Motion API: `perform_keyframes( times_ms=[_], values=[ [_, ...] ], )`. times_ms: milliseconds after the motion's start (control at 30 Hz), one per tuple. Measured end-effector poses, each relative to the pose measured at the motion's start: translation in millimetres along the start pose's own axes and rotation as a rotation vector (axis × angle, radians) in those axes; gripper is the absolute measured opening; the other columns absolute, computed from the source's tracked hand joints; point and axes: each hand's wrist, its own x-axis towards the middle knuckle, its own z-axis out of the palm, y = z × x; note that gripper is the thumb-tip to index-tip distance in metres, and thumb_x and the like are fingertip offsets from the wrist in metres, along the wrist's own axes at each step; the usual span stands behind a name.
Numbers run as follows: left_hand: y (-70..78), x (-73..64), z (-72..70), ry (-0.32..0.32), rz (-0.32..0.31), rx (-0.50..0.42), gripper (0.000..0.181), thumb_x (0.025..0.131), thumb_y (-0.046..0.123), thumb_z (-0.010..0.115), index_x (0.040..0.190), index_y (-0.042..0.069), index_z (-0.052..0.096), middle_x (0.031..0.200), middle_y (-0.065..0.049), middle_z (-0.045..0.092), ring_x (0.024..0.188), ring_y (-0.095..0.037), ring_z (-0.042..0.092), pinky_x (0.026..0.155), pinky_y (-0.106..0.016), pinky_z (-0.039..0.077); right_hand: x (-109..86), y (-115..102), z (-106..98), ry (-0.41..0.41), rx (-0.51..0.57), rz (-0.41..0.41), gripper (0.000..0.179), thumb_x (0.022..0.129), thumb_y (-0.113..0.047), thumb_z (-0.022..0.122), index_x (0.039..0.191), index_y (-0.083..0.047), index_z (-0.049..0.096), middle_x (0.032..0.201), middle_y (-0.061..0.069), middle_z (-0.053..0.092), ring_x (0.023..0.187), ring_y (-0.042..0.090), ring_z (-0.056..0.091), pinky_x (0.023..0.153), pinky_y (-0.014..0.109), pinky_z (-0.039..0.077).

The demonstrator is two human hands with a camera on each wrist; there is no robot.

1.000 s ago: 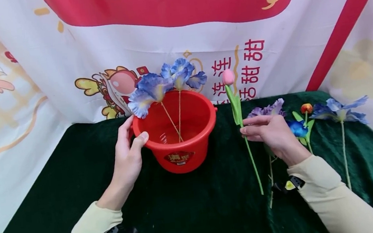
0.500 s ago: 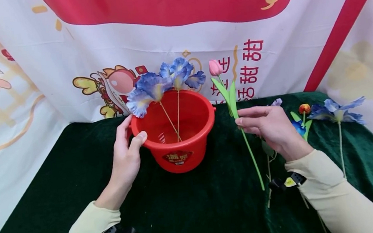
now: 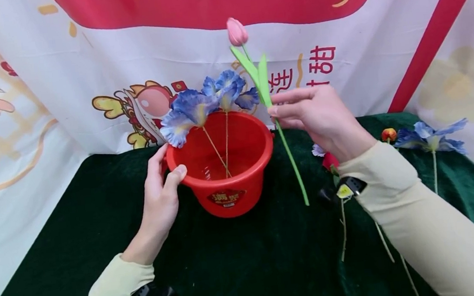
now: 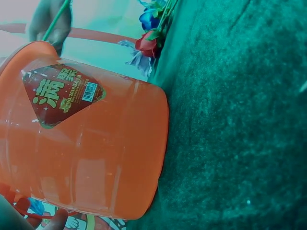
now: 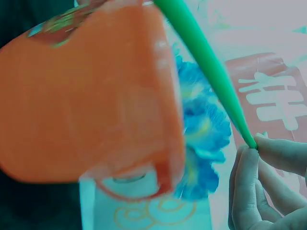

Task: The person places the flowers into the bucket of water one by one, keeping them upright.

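My left hand (image 3: pixel 162 200) grips the left rim of a red bucket (image 3: pixel 229 199), thumb over the front of the rim and fingers outside. Two blue iris flowers (image 3: pixel 192 111) stand in the bucket, their thin stems crossing near the bottom and their blooms leaning on the back left rim. To the right of the bucket, my right hand (image 3: pixel 324 120) pinches a pink tulip (image 3: pixel 237 32) by its green stem below the leaves. The tulip is raised, bloom tilted left, and the stem's lower end hangs outside the bucket. In the right wrist view the thumb and fingertips meet on the green stem (image 5: pixel 211 72).
On the green velvet cloth (image 3: pixel 232 272) at right lie several more flowers: a red rose (image 3: pixel 330 161), an orange tulip (image 3: pixel 388 135) and another blue iris (image 3: pixel 431 139). My right forearm partly covers them. A printed white and red curtain (image 3: pixel 193 52) hangs behind the table.
My right hand has lifted the pink tulip and carried it up and left towards the bucket, its bloom tilting left. My left hand and the bucket have stayed in place.
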Motion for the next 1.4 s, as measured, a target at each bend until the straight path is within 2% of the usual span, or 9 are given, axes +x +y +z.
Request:
perform_keyframes(
  times_ms=[267, 467, 700, 933, 1200, 1400],
  values=[
    [0.2, 0.0, 0.0, 0.001, 0.002, 0.003, 0.062, 0.109, 0.017, 0.047, 0.166, 0.017, 0.025, 0.165, 0.001, 0.039, 0.147, -0.024, 0.044, 0.102, -0.01, 0.051, 14.3, -40.8, 33.0, -0.042, 0.061, -0.055, 0.029, 0.093, -0.015, 0.081, 0.121, -0.012, 0.081, 0.128, 0.014, 0.076, 0.109, 0.023, 0.078, 0.09, 0.027, 0.064],
    [-0.1, 0.4, -0.7, -0.004, 0.013, -0.001, 0.061, 0.109, 0.017, 0.046, 0.166, 0.017, 0.026, 0.165, 0.001, 0.04, 0.147, -0.024, 0.045, 0.103, -0.01, 0.051, 18.1, -56.9, 56.7, -0.035, 0.04, -0.113, 0.026, 0.093, -0.012, 0.08, 0.119, -0.011, 0.082, 0.12, 0.011, 0.078, 0.114, 0.026, 0.077, 0.095, 0.032, 0.064],
    [0.3, 0.8, -0.7, -0.007, 0.012, -0.005, 0.061, 0.109, 0.016, 0.046, 0.166, 0.016, 0.025, 0.166, 0.0, 0.04, 0.146, -0.023, 0.045, 0.103, -0.01, 0.051, 25.1, -60.4, 77.8, -0.006, 0.029, -0.151, 0.021, 0.093, -0.011, 0.079, 0.115, -0.011, 0.083, 0.112, 0.011, 0.079, 0.109, 0.025, 0.079, 0.092, 0.032, 0.065],
    [0.8, 0.6, -1.4, -0.006, 0.003, 0.001, 0.062, 0.109, 0.017, 0.046, 0.167, 0.016, 0.025, 0.166, 0.0, 0.039, 0.146, -0.021, 0.044, 0.104, -0.009, 0.05, 31.0, -53.1, 95.6, -0.02, 0.029, -0.15, 0.02, 0.092, -0.007, 0.079, 0.112, -0.009, 0.084, 0.108, 0.012, 0.08, 0.099, 0.025, 0.079, 0.091, 0.034, 0.065],
    [1.0, 0.7, -0.5, -0.008, 0.005, 0.002, 0.062, 0.109, 0.017, 0.046, 0.167, 0.016, 0.025, 0.166, 0.001, 0.039, 0.147, -0.022, 0.044, 0.104, -0.009, 0.05, 32.7, -56.2, 107.2, -0.017, -0.074, -0.13, 0.021, 0.093, -0.012, 0.08, 0.114, -0.015, 0.084, 0.111, 0.006, 0.08, 0.095, 0.023, 0.08, 0.093, 0.035, 0.064],
    [0.7, 0.7, -0.4, -0.005, 0.006, -0.001, 0.061, 0.109, 0.016, 0.045, 0.167, 0.016, 0.025, 0.166, 0.0, 0.039, 0.146, -0.02, 0.043, 0.105, -0.009, 0.049, 34.0, -61.7, 121.0, -0.016, -0.18, -0.174, 0.022, 0.092, -0.012, 0.082, 0.113, -0.018, 0.085, 0.108, 0.003, 0.082, 0.091, 0.02, 0.081, 0.087, 0.033, 0.065]
  ],
)
